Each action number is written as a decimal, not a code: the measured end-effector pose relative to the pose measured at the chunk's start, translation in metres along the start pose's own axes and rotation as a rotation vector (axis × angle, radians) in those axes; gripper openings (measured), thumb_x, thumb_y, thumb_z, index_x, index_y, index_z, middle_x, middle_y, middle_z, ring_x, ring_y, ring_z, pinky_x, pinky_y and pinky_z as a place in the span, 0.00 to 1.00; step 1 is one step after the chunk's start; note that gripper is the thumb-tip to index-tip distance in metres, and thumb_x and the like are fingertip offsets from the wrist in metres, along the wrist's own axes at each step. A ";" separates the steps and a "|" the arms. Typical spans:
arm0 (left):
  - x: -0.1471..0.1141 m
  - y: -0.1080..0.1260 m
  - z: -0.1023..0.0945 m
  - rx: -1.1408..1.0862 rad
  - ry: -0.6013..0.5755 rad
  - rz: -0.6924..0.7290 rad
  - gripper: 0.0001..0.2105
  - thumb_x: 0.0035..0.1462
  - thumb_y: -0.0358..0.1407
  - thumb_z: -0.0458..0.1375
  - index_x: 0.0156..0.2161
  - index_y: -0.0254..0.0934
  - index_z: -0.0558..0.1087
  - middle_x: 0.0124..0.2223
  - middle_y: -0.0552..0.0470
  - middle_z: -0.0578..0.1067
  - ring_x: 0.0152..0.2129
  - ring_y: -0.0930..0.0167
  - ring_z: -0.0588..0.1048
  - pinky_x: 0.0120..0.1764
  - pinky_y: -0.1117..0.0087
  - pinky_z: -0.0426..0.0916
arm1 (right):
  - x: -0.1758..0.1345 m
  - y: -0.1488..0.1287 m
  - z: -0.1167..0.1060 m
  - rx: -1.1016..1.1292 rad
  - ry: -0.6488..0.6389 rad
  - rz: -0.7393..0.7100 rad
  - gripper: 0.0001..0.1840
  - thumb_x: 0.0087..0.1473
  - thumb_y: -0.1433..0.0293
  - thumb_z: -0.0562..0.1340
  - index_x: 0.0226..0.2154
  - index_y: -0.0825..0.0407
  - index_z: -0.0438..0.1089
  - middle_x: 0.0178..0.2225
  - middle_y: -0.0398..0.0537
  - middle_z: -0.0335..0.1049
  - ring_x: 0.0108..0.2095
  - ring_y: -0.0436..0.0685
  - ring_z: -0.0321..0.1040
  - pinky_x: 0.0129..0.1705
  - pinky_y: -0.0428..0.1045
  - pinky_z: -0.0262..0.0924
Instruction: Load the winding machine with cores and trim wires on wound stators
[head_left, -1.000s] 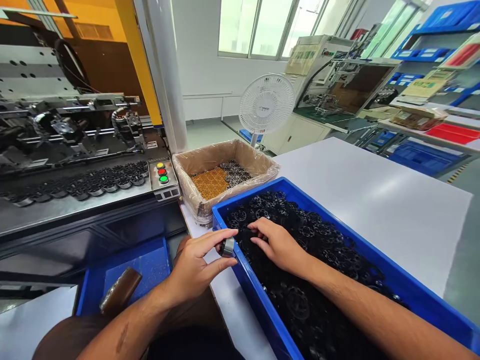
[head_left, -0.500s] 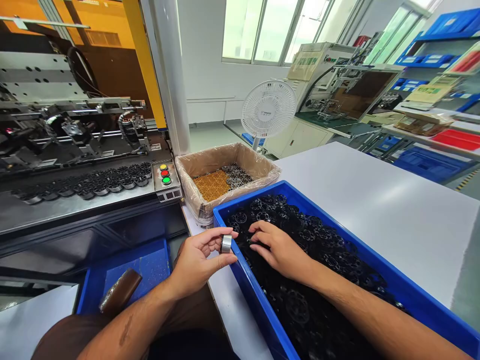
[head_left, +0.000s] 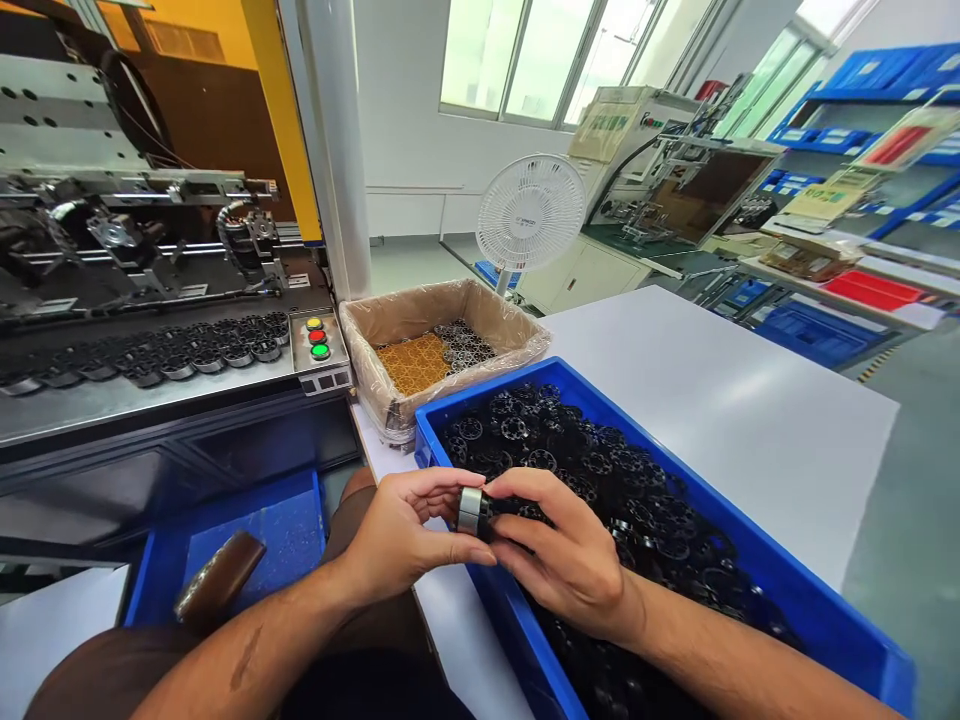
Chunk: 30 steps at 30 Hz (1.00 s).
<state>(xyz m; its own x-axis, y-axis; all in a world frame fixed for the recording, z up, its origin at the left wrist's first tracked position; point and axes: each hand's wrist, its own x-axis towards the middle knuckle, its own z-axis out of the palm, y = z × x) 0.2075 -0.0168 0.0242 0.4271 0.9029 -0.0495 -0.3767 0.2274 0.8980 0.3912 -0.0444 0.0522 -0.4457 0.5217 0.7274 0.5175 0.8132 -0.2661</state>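
My left hand (head_left: pixel 412 530) pinches a short silver metal ring (head_left: pixel 471 511) between thumb and fingers, just over the near rim of a blue bin (head_left: pixel 551 660). My right hand (head_left: pixel 566 550) has come up against the ring's right side. Its fingertips are closed round a dark round part (head_left: pixel 487 512), which meets the ring; the fingers hide most of it. Under the right hand, the bin is filled with many black plastic disc-shaped parts (head_left: pixel 600 462).
A plastic-lined carton (head_left: pixel 480 375) with yellow and dark pieces stands behind the bin. To the left is a machine with a button box (head_left: pixel 321 350) and rows of black ring parts (head_left: pixel 202 350). A white fan (head_left: pixel 531 212) stands behind; a white table (head_left: pixel 720 360) extends right.
My right hand has lifted out of the black parts and moved left to the ring, bringing a dark part with it. My left hand still holds the ring. The view has shifted slightly.
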 end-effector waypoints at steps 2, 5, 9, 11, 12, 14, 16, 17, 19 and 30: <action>0.000 -0.001 0.003 -0.005 -0.007 0.007 0.25 0.27 0.31 0.78 0.38 0.33 0.81 0.33 0.49 0.83 0.31 0.68 0.80 0.39 0.70 0.76 | -0.001 0.002 0.002 0.015 0.031 -0.002 0.05 0.57 0.78 0.62 0.34 0.52 0.71 0.39 0.56 0.74 0.41 0.58 0.74 0.41 0.53 0.75; -0.001 0.000 0.003 0.004 -0.002 0.038 0.24 0.28 0.33 0.78 0.38 0.33 0.81 0.34 0.48 0.83 0.32 0.66 0.81 0.40 0.68 0.77 | -0.001 0.004 0.003 0.054 0.055 0.015 0.11 0.56 0.76 0.64 0.43 0.52 0.69 0.40 0.56 0.74 0.42 0.58 0.75 0.41 0.53 0.76; -0.003 0.003 0.001 0.055 0.007 0.046 0.24 0.29 0.33 0.77 0.38 0.33 0.81 0.34 0.48 0.83 0.33 0.65 0.81 0.40 0.66 0.77 | 0.002 0.004 0.001 0.020 0.004 0.011 0.21 0.57 0.78 0.63 0.53 0.52 0.67 0.41 0.55 0.75 0.42 0.59 0.75 0.41 0.54 0.75; -0.004 0.004 0.000 0.052 -0.001 0.033 0.25 0.29 0.32 0.78 0.38 0.33 0.81 0.34 0.49 0.83 0.32 0.65 0.81 0.40 0.67 0.77 | 0.004 0.005 -0.001 -0.005 -0.008 -0.018 0.19 0.57 0.78 0.62 0.52 0.53 0.68 0.39 0.55 0.75 0.41 0.59 0.74 0.41 0.55 0.75; -0.005 0.004 0.000 0.047 -0.003 0.026 0.25 0.29 0.32 0.78 0.39 0.33 0.81 0.34 0.49 0.83 0.32 0.66 0.81 0.40 0.67 0.77 | 0.004 0.005 -0.001 -0.010 -0.006 -0.029 0.18 0.57 0.76 0.63 0.51 0.54 0.68 0.39 0.56 0.75 0.40 0.59 0.74 0.40 0.55 0.75; -0.005 0.004 0.001 0.036 -0.011 0.018 0.25 0.29 0.33 0.78 0.38 0.33 0.81 0.34 0.49 0.83 0.32 0.66 0.81 0.40 0.68 0.77 | 0.005 0.006 -0.001 -0.005 0.004 -0.039 0.17 0.58 0.73 0.64 0.51 0.55 0.68 0.39 0.57 0.74 0.41 0.60 0.73 0.40 0.56 0.74; -0.005 0.003 0.001 0.023 -0.017 0.023 0.25 0.29 0.33 0.78 0.38 0.33 0.80 0.34 0.49 0.83 0.32 0.67 0.81 0.40 0.68 0.77 | 0.005 0.006 -0.002 0.008 0.004 -0.038 0.18 0.58 0.75 0.63 0.52 0.55 0.67 0.39 0.56 0.74 0.41 0.60 0.73 0.41 0.55 0.74; -0.006 0.002 0.001 0.019 -0.017 0.028 0.25 0.29 0.33 0.78 0.38 0.33 0.80 0.34 0.49 0.83 0.32 0.67 0.81 0.40 0.68 0.77 | 0.005 0.006 -0.002 0.010 0.002 -0.039 0.20 0.58 0.76 0.62 0.53 0.54 0.67 0.39 0.56 0.74 0.41 0.59 0.73 0.40 0.55 0.74; -0.006 0.002 0.000 0.026 -0.016 0.035 0.25 0.29 0.34 0.78 0.39 0.33 0.80 0.34 0.49 0.82 0.32 0.66 0.81 0.40 0.67 0.77 | 0.004 0.006 -0.002 0.004 -0.008 -0.050 0.22 0.57 0.79 0.61 0.54 0.53 0.67 0.39 0.55 0.74 0.41 0.58 0.73 0.40 0.54 0.74; -0.007 0.008 -0.001 -0.016 -0.044 -0.092 0.26 0.26 0.30 0.78 0.38 0.35 0.82 0.32 0.51 0.83 0.29 0.67 0.82 0.37 0.69 0.78 | 0.005 0.005 -0.007 -0.079 -0.046 -0.169 0.17 0.60 0.76 0.61 0.52 0.57 0.67 0.37 0.54 0.75 0.41 0.59 0.75 0.40 0.53 0.77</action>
<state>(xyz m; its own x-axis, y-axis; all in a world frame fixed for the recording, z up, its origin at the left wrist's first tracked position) 0.2008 -0.0205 0.0317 0.4962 0.8609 -0.1122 -0.3470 0.3151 0.8834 0.3966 -0.0399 0.0590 -0.5631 0.3916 0.7277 0.4870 0.8687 -0.0906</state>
